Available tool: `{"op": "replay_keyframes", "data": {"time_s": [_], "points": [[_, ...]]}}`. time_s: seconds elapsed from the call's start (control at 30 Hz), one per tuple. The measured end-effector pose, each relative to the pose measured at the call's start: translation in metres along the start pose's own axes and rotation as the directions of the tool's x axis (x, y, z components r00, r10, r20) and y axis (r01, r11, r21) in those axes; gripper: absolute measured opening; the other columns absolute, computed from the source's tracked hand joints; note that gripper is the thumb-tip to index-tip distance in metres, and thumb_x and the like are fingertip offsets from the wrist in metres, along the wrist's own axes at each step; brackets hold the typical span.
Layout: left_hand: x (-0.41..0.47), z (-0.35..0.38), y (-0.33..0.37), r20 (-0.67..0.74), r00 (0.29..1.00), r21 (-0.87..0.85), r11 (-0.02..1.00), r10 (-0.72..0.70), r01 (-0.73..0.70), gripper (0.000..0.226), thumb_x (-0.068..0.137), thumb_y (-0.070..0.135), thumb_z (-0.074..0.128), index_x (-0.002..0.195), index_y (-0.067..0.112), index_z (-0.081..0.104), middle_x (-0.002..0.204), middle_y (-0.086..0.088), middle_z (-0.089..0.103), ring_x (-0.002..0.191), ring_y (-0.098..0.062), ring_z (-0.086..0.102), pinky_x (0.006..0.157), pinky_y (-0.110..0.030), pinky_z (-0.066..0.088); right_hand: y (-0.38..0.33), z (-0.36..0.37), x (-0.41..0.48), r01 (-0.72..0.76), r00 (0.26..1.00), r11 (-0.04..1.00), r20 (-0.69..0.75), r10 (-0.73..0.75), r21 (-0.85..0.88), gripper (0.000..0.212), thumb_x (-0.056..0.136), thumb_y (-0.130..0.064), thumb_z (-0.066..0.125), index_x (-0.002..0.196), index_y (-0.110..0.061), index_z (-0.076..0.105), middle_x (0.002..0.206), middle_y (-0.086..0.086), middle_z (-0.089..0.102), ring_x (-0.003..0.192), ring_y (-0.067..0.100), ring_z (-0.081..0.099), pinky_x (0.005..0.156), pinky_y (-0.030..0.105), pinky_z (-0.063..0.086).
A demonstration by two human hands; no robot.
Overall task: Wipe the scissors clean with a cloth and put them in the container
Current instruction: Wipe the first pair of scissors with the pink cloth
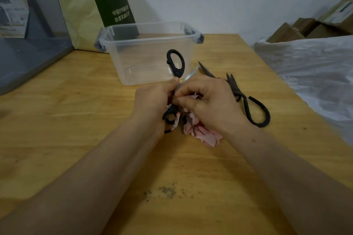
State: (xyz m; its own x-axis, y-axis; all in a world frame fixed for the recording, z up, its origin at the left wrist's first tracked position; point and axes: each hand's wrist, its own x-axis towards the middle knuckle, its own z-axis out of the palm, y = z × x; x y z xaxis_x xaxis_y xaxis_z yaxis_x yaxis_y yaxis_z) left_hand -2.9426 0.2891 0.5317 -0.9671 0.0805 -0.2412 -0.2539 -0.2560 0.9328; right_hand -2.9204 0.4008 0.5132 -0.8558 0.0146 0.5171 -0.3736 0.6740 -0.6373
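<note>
Both forearms are stretched forward over the wooden tabletop point(57, 120), where a patch of dark specks point(168, 191) is seen nearest the camera. Farther on, the black-handled scissors point(176, 74) are held opened wide between the two hands, in front of the container. The left hand point(152, 99) is clenched around the scissors near their pivot; one black loop handle is raised above the hand, the other pokes out below it by the wrist. The right hand point(208, 101) is closed on a pink cloth point(202, 133), and its fingers point(183, 99) are pressed, with the cloth, against the silver blade, which slants up and to the right. The loose end of the cloth is bunched on the tabletop under the right wrist.

Just right of the right hand, a second pair – dark old iron scissors point(246, 101) with a large bowed handle – is laid flat on the tabletop, tips toward the container. The clear plastic container point(149, 44), open-topped and with grey clips at its corners, is set just beyond the hands. Behind it a yellow-and-green paper bag point(91, 5) is propped against the wall – white Chinese characters are printed on its dark panel.
</note>
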Motion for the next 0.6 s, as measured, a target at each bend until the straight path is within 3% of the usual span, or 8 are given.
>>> {"op": "replay_keyframes", "data": {"time_s": [0.2, 0.33, 0.5, 0.6], "points": [[-0.0033, 0.0021, -0.0008, 0.022, 1.000, -0.019, 1.000, 0.007, -0.006, 0.025, 0.085, 0.018, 0.069, 0.063, 0.008, 0.061, 0.046, -0.001, 0.059, 0.039, -0.012, 0.057, 0.039, -0.016, 0.044, 0.0031, -0.0032, 0.0063, -0.093, 0.987, 0.995, -0.132, 0.089, -0.025, 0.005, 0.080, -0.019, 0.073, 0.080, -0.021, 0.069, 0.082, -0.011, 0.060, 0.079, -0.001, 0.054, 0.072, 0.009, 0.042], [-0.0023, 0.0006, 0.0000, 0.006, 1.000, -0.026, 1.000, 0.011, -0.011, 0.016, 0.084, 0.017, 0.069, 0.074, 0.004, 0.068, 0.063, -0.008, 0.068, 0.050, -0.017, 0.064, 0.047, -0.024, 0.054, 0.0002, -0.0029, 0.0021, -0.023, 1.000, 1.000, 0.011, 0.023, 0.008, 0.006, 0.078, -0.012, 0.075, 0.080, -0.017, 0.073, 0.081, -0.010, 0.062, 0.082, 0.003, 0.059, 0.078, 0.020, 0.049], [-0.0044, 0.0026, -0.0003, 0.015, 0.999, -0.014, 0.999, 0.041, -0.041, 0.027, 0.085, 0.018, 0.068, 0.061, 0.010, 0.059, 0.042, 0.003, 0.057, 0.037, -0.009, 0.057, 0.038, -0.015, 0.044, -0.0023, -0.0021, 0.0054, -0.104, 0.988, 0.992, -0.124, 0.095, -0.070, 0.003, 0.082, -0.019, 0.071, 0.085, -0.018, 0.071, 0.092, -0.002, 0.065, 0.089, 0.008, 0.058, 0.082, 0.023, 0.046], [-0.0036, 0.0008, -0.0002, 0.009, 1.000, -0.030, 0.999, 0.027, -0.027, 0.018, 0.085, 0.016, 0.068, 0.071, 0.004, 0.066, 0.054, -0.005, 0.065, 0.045, -0.014, 0.063, 0.043, -0.020, 0.050, -0.0035, -0.0021, 0.0020, -0.036, 0.999, 0.996, -0.026, 0.034, -0.076, 0.004, 0.080, -0.014, 0.072, 0.084, -0.017, 0.072, 0.089, -0.002, 0.065, 0.087, 0.009, 0.059, 0.082, 0.028, 0.048]]}}
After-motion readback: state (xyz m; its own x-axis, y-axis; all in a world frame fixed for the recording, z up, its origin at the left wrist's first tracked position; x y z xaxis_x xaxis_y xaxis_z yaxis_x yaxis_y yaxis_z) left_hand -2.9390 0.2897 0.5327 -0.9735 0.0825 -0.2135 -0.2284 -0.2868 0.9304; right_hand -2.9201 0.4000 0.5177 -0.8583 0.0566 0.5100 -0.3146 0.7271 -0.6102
